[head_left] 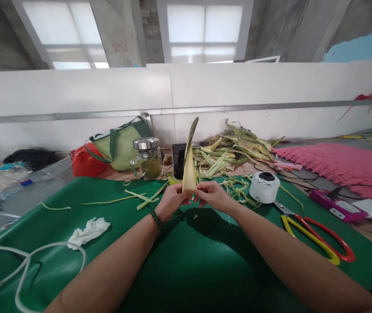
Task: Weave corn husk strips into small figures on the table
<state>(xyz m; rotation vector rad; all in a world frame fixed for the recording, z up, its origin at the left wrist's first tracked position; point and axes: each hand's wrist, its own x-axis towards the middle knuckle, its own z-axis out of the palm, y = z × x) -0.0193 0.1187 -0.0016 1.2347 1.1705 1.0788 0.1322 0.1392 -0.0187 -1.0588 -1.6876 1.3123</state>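
Pale husk (190, 174), lower edge pinched by both hands (172, 201) (214, 195), tops roomy mat (202, 265).

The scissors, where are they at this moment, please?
In the head view, the scissors lie at the right on the green mat, blades pointing toward the white roll, with the purple power strip beyond their handles.

Between the left hand (172, 201) and the right hand (214, 195), a husk (190, 174) is showing pale yellow with a grey-brown tip. Beneath them, the mat (192, 269) is shining deep green. Right of them, scissors (290, 212) are displaying red and yellow handles (334, 259).
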